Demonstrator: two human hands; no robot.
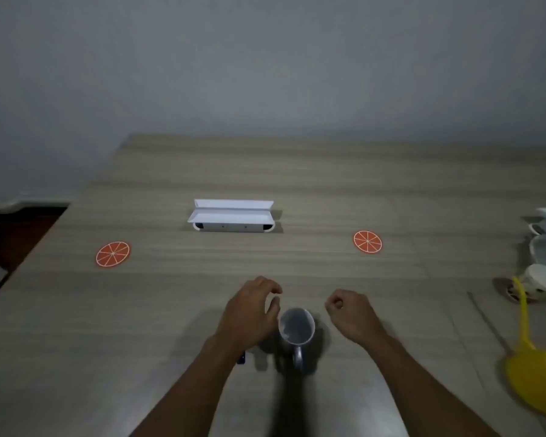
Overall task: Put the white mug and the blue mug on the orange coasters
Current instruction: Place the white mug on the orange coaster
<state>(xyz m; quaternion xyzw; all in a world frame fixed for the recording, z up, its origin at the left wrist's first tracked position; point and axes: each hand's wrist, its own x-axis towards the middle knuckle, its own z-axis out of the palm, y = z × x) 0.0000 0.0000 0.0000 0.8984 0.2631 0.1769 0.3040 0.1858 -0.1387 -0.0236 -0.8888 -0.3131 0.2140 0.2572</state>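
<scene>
A white mug (pixel 296 330) stands upright near the table's front, its handle pointing toward me. My left hand (pixel 249 312) hovers just left of it, fingers curved and apart, thumb close to the rim, holding nothing that I can see. A small dark blue piece (pixel 241 358) shows under my left wrist; the rest of it is hidden, so I cannot tell whether it is the blue mug. My right hand (pixel 351 314) is right of the mug, fingers curled in, empty. One orange coaster (pixel 113 254) lies far left, another orange coaster (pixel 367 241) far right.
A white open box (pixel 232 216) sits at the table's middle, behind the coasters. Several white cups (pixel 544 279) crowd the right edge, with a yellow plastic object (pixel 536 370) in front of them. The wooden table (pixel 171 310) ends at the left above a dark floor.
</scene>
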